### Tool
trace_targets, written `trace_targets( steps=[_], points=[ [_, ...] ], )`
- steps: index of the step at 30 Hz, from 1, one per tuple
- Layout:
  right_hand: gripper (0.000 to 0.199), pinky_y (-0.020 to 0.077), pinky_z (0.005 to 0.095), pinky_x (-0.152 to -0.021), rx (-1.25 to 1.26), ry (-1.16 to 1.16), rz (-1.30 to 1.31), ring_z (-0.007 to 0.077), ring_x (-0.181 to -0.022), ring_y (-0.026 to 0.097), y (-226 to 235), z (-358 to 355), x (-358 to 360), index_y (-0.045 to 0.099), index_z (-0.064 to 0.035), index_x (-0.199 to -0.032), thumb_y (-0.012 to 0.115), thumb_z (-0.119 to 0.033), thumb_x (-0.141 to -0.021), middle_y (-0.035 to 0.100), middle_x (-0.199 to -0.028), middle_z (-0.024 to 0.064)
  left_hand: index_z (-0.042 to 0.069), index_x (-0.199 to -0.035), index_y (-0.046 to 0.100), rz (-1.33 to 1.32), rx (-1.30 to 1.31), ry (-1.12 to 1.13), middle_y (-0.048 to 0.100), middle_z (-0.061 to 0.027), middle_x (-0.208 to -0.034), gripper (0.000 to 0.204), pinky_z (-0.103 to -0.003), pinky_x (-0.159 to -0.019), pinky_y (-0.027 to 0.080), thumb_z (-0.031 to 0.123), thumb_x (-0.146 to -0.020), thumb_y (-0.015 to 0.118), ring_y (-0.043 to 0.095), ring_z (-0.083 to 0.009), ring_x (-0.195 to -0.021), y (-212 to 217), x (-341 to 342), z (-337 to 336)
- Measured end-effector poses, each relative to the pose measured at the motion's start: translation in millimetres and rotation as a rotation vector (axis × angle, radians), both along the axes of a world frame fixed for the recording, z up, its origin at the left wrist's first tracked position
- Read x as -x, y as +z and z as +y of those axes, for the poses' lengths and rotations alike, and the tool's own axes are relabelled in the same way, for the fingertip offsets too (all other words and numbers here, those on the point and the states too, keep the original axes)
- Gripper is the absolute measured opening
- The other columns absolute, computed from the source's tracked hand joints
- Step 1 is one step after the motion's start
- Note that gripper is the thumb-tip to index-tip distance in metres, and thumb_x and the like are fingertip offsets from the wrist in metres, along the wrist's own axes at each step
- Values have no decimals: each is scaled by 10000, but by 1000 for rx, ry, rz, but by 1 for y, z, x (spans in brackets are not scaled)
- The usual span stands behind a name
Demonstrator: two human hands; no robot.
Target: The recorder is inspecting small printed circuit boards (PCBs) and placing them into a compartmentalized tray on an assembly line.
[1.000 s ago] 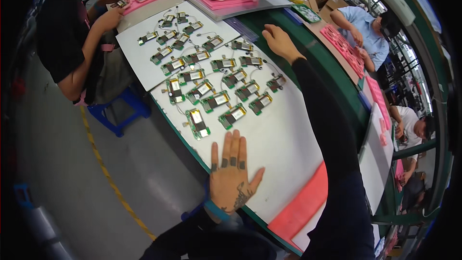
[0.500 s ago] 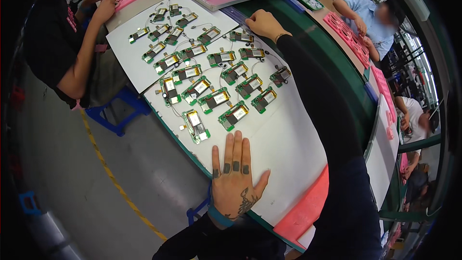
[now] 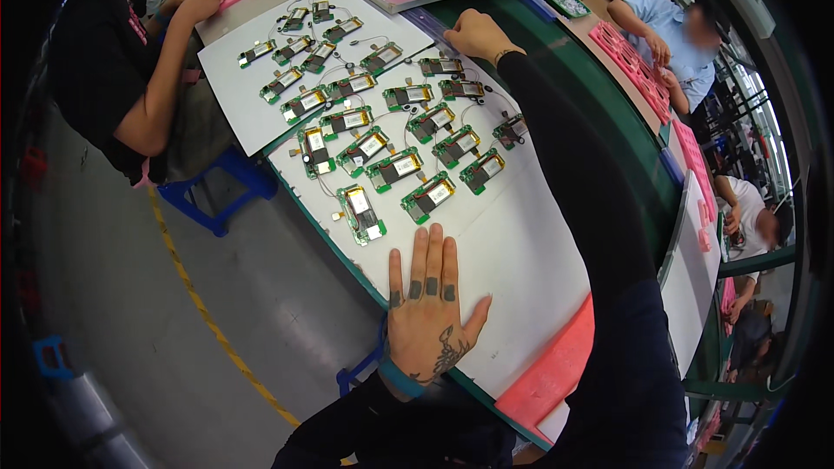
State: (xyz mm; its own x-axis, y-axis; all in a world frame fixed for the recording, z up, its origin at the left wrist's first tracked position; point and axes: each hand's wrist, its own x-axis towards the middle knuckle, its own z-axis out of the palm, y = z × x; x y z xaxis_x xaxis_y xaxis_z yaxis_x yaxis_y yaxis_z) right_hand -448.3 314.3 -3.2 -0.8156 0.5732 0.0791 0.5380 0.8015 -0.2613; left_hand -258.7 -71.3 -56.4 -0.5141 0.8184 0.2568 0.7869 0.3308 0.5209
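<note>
— Where are your hands?

— My left hand (image 3: 430,317) lies flat on the white sheet (image 3: 521,243), fingers (image 3: 432,260) spread and holding nothing. My right hand (image 3: 473,33) is stretched out to twelve o'clock, resting at the far edge of the sheet. Its fingers are curled under, so I cannot tell whether they pinch anything.

— And the boards?

— The green circuit boards (image 3: 395,135) lie in rows between my two hands. The nearest board (image 3: 428,197) sits just beyond my left fingertips at twelve o'clock, apart from them, its long axis running from seven to one o'clock. My left hand is much the nearer to it. The far board (image 3: 441,65) lies just beside my right hand, at about seven o'clock from it.

— Anything else on the counter (image 3: 638,135)?

— A pink tray (image 3: 552,373) at four o'clock of my left hand.
</note>
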Motion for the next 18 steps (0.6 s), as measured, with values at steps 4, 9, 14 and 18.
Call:
trace_targets(
  steps=[4, 9, 14, 18],
  points=[
    [372, 574, 390, -810, -3, -18, 32, 315, -838, 728, -7, 5, 5, 772, 29, -987, 674, -320, -904, 762, -919, 167, -108, -1529, 367, -7, -19, 7, 291, -290, -1643, 838, -565, -1268, 111, 449, -943, 587, 225, -384, -1567, -3, 1, 2],
    [434, 562, 448, -785, -137, 54, 97, 401, -783, 695, -22, -4, 12, 747, 53, -930, 646, -367, -885, 735, -839, 213, -119, -1526, 362, 8, -6, 56, 286, -295, -1643, 835, -570, -1269, 108, 467, -963, 555, 222, -386, -1567, -4, 8, -9],
    [358, 534, 508, -737, -218, 94, 105, 471, -809, 666, 5, -37, -45, 696, 43, -982, 509, -262, -998, 720, -919, 231, -89, -1513, 397, -72, -98, 1, 299, -257, -1650, 745, -553, -1280, 125, 381, -972, 602, 238, -372, -1564, 3, 5, -7],
    [244, 525, 460, -810, -314, 315, 315, 405, -931, 652, 5, -99, -80, 692, 8, -1059, 535, -169, -1000, 707, -1054, 212, -42, -1466, 473, -299, -482, -42, 391, -218, -1615, 618, -529, -1277, 204, 257, -960, 666, 329, -361, -1529, -11, 13, -19]
  ],
)
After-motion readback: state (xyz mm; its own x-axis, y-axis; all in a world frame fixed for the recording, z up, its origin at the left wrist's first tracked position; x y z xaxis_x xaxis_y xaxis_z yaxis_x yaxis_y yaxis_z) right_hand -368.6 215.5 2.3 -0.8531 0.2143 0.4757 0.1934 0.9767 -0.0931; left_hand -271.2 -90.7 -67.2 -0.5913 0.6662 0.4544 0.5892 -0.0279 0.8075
